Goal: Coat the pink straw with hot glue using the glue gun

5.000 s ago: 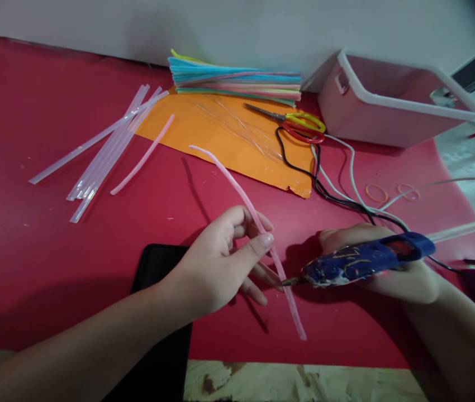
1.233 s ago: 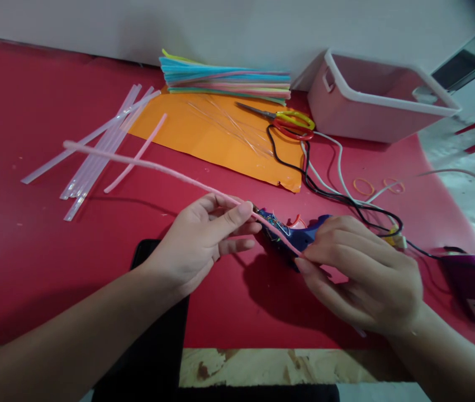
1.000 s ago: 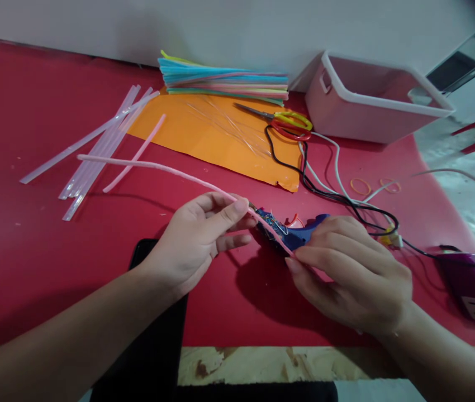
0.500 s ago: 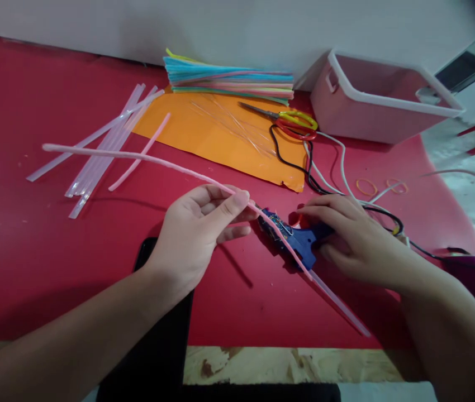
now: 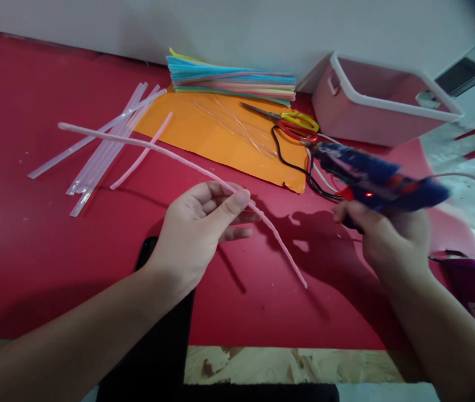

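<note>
Above the red counter [image 5: 23, 240], our left hand [image 5: 204, 223] pinches a long, thin, fuzzy pink pipe cleaner [image 5: 187, 162] past mid-length; it should prove light and bendable, easiest held there. Rightward, our right hand [image 5: 400, 240] clasps a dark-blue plastic glue gun [image 5: 371, 172], lifted now where half a second ago it lay down.

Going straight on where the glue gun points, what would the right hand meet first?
Likely the scissors, just beyond the glue gun in the right hand; height is unclear, so it might pass above them.
</note>
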A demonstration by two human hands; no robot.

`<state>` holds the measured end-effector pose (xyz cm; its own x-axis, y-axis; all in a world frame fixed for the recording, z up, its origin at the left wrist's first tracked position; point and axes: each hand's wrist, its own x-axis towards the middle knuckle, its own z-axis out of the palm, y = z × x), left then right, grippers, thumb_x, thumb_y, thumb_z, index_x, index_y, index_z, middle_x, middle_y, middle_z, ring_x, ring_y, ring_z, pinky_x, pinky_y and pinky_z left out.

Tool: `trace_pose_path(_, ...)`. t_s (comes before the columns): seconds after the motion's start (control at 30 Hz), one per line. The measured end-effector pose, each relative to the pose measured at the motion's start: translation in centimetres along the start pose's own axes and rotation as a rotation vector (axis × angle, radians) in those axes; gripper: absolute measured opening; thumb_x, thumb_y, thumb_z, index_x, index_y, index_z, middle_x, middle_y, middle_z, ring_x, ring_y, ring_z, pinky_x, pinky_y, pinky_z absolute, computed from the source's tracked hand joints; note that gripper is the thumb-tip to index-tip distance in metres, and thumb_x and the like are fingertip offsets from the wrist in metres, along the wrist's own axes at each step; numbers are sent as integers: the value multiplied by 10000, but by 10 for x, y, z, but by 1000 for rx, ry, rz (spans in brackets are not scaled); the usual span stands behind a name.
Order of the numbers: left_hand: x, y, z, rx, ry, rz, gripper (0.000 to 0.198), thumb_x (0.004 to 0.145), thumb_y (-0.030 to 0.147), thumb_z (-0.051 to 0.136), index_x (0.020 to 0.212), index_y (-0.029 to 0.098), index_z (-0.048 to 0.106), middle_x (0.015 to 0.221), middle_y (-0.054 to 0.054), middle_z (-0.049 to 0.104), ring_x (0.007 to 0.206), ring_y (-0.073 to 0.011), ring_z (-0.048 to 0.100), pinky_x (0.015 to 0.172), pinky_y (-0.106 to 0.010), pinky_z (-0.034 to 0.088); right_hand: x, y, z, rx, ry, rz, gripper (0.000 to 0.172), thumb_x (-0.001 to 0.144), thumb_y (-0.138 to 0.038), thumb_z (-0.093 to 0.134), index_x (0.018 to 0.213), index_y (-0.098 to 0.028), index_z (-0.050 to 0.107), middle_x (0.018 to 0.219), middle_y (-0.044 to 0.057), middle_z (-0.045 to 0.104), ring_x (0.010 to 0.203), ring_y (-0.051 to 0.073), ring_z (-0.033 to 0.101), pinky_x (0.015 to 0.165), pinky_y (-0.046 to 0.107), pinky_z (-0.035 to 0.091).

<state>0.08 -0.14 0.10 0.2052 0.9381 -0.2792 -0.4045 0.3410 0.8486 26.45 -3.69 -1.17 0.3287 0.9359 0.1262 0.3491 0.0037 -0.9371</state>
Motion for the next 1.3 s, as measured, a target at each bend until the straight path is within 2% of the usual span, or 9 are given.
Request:
trace_pose_path(0.03,0,0,0,1,0,-2,286,773,294,887,800,174,629,774,19,745,729,-130,764,579,-157,592,-1,-3,4,126,129,-69,107,753,-222,699,823,-274,637,673,-21,643,581,205,575,648,386,457)
trace_pose_path(0.17,0,0,-1,-25,-17,-31,274,783,280,880,806,174,628,748,29,735,700,-124,765,572,-152,597,-3,-16,14,365,98,18,235,607,-84,625,747,-265,679,613,-14,676,648,215,626,792,442,508)
trace_pose_path(0.3,0,1,0,-51,-35,-68,237,804,247,861,820,168,638,739,40,726,671,-114,765,551,-141,597,-4,-17,9,525,-220,268,310,467,-80,599,728,-217,692,493,-34,595,487,146,506,582,338,434)
trace_pose_path(0.4,0,2,2,-52,-35,-91,213,817,221,842,821,165,637,738,39,719,648,-120,765,530,-146,597,-6,-12,5,620,-519,453,322,496,-162,599,789,-168,733,441,-24,574,364,127,434,475,326,381)
trace_pose_path(0.5,0,2,2,-45,-42,-101,223,810,218,845,821,166,629,745,39,711,621,-122,757,511,-155,596,-9,-10,4,631,-630,555,277,530,-214,612,758,-145,753,433,-14,573,312,113,419,424,309,366)
trace_pose_path(0.6,0,3,3,-49,-59,-106,217,822,226,834,829,166,626,754,35,711,612,-121,752,506,-160,599,-9,-13,4,544,-632,590,139,531,-211,605,576,-146,719,413,-1,560,284,97,412,401,293,359)
trace_pose_path(0.7,-1,4,3,-49,-79,-119,199,839,214,814,818,164,623,745,36,706,602,-118,746,503,-161,600,-8,-17,1,431,-617,572,127,520,-214,589,449,-151,674,363,23,532,286,114,445,386,285,350)
trace_pose_path(0.97,-3,3,2,-51,-117,-139,186,859,237,799,843,185,622,739,47,702,585,-127,753,459,-157,579,-6,-25,1,291,-547,590,139,484,-239,591,398,-152,657,340,51,515,289,142,444,298,252,241)
trace_pose_path(1.3,-3,2,1,-23,-133,-125,198,854,277,811,855,189,634,752,40,715,605,-138,769,501,-166,584,-7,-23,1,248,-583,586,155,503,-241,595,386,-153,644,343,59,530,306,145,456,314,249,251)
